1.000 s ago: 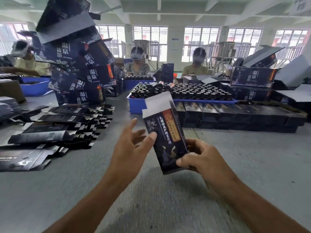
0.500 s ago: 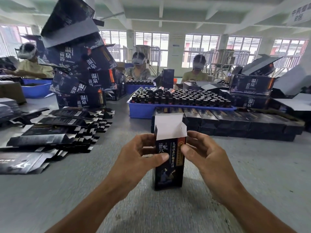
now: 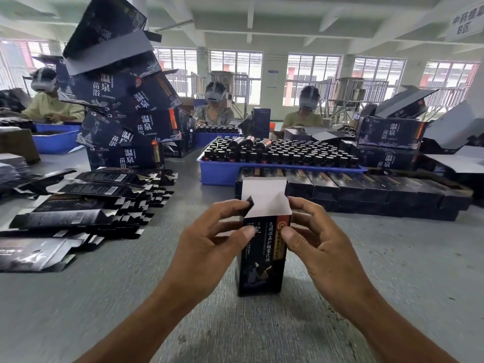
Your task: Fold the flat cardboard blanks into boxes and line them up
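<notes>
- Step in hand: closing the top of the box [image 3: 259, 260]; it stands upright on the table [image 3: 392, 258], white lid flap [image 3: 263, 193] raised
- Next, by judgement: tuck side flaps, fold lid down, join the row of boxes [image 3: 366, 189] behind
- Left hand [image 3: 209, 239] pinches the left side flap; right hand [image 3: 314, 239] grips the box's right upper edge, thumb on front

Three people wearing headsets [image 3: 214, 95] are sitting at the far side of the table [image 3: 392, 258]; a blue tray [image 3: 222, 174] is holding dark bottles [image 3: 288, 153].
</notes>
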